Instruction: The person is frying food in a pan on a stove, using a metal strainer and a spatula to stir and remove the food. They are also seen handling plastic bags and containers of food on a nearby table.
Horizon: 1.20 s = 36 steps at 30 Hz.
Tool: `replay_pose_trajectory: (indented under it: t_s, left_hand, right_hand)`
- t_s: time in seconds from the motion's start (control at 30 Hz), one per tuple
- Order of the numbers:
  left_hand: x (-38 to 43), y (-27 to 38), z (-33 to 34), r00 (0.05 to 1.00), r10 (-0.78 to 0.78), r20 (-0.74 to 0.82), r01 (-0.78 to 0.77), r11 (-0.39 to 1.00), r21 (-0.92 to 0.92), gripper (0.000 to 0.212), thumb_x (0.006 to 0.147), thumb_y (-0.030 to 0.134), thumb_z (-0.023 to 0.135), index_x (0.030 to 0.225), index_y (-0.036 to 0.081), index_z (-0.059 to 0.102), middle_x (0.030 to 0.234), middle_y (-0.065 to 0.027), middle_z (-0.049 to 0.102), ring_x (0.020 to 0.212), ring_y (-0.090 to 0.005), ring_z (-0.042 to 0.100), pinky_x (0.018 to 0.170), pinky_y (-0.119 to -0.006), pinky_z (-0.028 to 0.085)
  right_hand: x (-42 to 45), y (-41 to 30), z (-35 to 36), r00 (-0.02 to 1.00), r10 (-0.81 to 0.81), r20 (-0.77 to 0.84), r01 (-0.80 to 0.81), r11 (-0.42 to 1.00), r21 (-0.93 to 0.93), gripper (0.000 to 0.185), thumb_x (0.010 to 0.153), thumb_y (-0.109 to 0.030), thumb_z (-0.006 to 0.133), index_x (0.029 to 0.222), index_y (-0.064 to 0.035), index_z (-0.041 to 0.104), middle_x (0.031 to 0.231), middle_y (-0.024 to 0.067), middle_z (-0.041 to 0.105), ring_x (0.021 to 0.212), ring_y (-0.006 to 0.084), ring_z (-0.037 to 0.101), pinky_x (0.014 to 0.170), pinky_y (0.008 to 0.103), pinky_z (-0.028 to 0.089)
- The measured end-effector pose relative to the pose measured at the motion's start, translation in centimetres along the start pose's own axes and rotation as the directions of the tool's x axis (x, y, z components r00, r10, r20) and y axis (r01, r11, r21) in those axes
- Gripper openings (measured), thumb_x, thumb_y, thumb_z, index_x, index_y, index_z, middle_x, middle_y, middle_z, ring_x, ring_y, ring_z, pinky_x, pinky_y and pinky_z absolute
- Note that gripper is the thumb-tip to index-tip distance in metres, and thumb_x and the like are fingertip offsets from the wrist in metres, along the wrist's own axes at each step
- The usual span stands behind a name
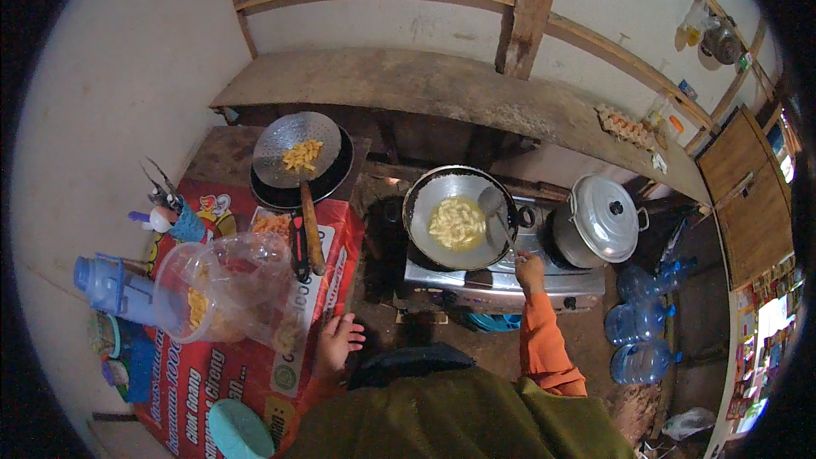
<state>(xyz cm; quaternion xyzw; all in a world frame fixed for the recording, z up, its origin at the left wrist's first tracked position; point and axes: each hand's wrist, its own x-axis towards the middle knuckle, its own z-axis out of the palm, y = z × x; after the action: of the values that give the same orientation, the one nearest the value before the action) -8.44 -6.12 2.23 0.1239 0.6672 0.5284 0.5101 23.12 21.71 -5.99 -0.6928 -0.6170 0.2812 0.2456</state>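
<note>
My right hand [530, 272] grips the handle of a metal spatula [494, 204], whose blade rests against the right inner wall of a wok [421, 204]. Pale yellow pieces of food [457, 222] lie in oil at the bottom of the wok, which stands on the left side of a gas stove [510, 284]. At the edge of the red-covered table, my left hand [341, 343] holds nothing, its fingers apart. Beyond it on that table, a perforated skimmer [271, 153] with a wooden handle holds yellow fried pieces [303, 155] and rests over a black pan [347, 162].
A lidded aluminium pot [605, 220] stands on the stove's right side. Large water bottles [641, 322] are on the floor beyond. A clear tub [175, 293], a plastic bag [255, 280], a blue flask [121, 287] and a turquoise bowl [239, 428] occupy the table. An egg tray [625, 126] sits on the shelf.
</note>
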Motion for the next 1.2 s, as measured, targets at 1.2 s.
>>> replay_pose_trajectory:
  t_s: [1.2]
  left_hand:
    - [0.6, -1.1, -0.5, 1.000, -0.002, 0.019, 0.002, 1.000, -0.002, 0.033, 0.085, 0.030, 0.045, 0.104, 0.002, 0.047, 0.080, -0.0079, 0.057, 0.063, -0.0130, 0.055, 0.053, -0.024, 0.045]
  right_hand:
    - [-8.1, -5.2, 0.2, 0.965, -0.170, 0.198, 0.177, 0.984, -0.016, 0.024, 0.074, -0.016, 0.057, 0.095, -0.0046, 0.060, 0.085, 0.0194, 0.060, 0.079, 0.0301, 0.059, 0.071, 0.0350, 0.044]
